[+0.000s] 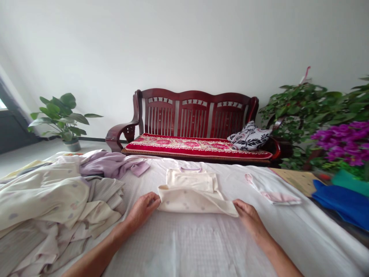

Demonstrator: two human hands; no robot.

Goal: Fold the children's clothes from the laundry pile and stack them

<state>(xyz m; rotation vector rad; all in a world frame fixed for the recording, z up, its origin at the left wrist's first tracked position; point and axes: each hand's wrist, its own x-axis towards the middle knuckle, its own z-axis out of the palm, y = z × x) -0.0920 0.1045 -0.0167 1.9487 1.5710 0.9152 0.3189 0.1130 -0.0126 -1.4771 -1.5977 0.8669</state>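
A cream garment with faint dots (191, 192) lies partly folded on the white sheet (184, 246) in front of me. My left hand (143, 208) has its fingers curled round the garment's left fold. My right hand (247, 214) pinches the garment's lower right corner. The near half of the garment is doubled over the far half, whose lilac neckline shows at the far edge.
A heap of cream and lilac clothes (57, 200) fills the left. A small folded pink-and-white piece (272, 191) lies to the right. Blue and green fabric (343, 200) sits at the right edge. Behind stand a red wooden bench (193, 127) with a cushion (249, 136) and potted plants (62, 115).
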